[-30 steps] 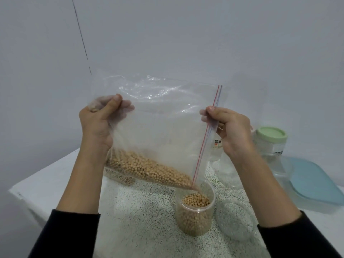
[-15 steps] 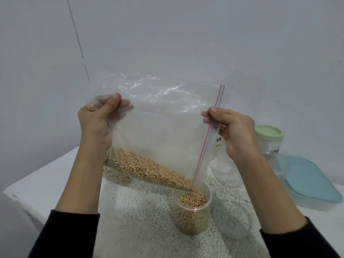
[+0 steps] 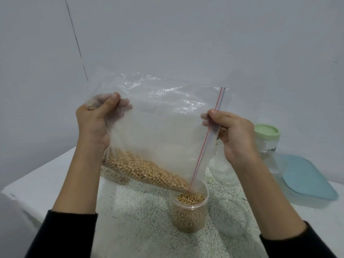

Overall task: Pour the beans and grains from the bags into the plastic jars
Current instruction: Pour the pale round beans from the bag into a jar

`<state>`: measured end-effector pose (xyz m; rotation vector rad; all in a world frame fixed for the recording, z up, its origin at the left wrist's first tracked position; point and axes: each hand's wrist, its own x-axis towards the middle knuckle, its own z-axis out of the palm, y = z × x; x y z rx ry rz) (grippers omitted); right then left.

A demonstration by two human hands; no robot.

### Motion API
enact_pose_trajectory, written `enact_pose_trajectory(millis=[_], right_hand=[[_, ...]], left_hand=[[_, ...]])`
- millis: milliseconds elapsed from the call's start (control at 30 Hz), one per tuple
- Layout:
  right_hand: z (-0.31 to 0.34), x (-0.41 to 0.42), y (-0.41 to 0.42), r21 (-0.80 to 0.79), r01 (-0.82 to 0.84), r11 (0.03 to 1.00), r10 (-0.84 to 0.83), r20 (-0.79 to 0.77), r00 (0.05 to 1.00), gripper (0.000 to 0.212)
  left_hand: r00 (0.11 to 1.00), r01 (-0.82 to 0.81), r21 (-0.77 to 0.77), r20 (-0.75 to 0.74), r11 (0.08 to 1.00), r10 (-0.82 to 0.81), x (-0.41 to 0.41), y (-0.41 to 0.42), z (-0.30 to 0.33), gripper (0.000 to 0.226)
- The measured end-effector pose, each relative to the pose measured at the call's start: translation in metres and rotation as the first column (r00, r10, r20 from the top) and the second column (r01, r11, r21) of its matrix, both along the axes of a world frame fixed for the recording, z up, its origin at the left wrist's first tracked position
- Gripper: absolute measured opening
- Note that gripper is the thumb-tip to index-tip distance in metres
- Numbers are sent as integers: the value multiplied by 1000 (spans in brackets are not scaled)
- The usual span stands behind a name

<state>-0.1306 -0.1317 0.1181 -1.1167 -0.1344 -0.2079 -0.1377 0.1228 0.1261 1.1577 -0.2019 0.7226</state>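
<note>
Sleeves: black cloth, cut off by the bottom edge on both sides.
Table (image 3: 37,192): white top, with a black-speckled white mat (image 3: 130,220) under the jars.
Lid (image 3: 230,218): clear, round and shallow, lying on the mat just right of the jar; its rim is faint and hard to trace.
Jar (image 3: 189,211): clear plastic cylinder, upright and uncapped, filled almost to the rim with round tan beans (image 3: 189,198).
Bag (image 3: 158,131): large clear zip bag, crinkled and glossy, held tilted above the jar; its lowest corner sits at the jar's mouth. A bank of the same beans lies along its lower edge, sloping down to that corner. The red-and-blue zip strip runs along the right side.
Left hand (image 3: 95,125): clenched on the bag's upper left corner, thumb in front, fingers seen blurred through the film.
Right hand (image 3: 230,133): pinching the zip edge, thumb on top, fingers curled behind (their tips are hidden by the plastic).
Second bag (image 3: 115,176): lies on the table behind the held one, mostly hidden; contents unclear.
Clear vessel (image 3: 225,170): behind the right wrist, shape hard to make out.
Far jar (image 3: 267,138): clear, with a pale green round cap, partly behind the right hand.
Box (image 3: 305,181): flat, rounded corners, light blue lid, at the right edge.
Wall (image 3: 186,34): plain grey-white, a thin dark line running down it.
</note>
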Motion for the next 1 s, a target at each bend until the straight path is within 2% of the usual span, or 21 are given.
enact_pose_trajectory(millis=[133, 300, 1000], right_hand=[[-1, -1, 1, 11, 2, 1000, -2, -13, 1000, 4], [-4, -1, 3, -8, 2, 1000, -3, -40, 999, 5], [-4, 12, 12, 33, -62, 998, 64, -61, 996, 2]], left_hand=[[1000, -2, -2, -3, 1000, 2, -1, 0, 1, 21], [1000, -8, -9, 2, 1000, 8, -3, 2, 3, 10], [999, -30, 65, 20, 997, 29, -6, 7, 10, 24]])
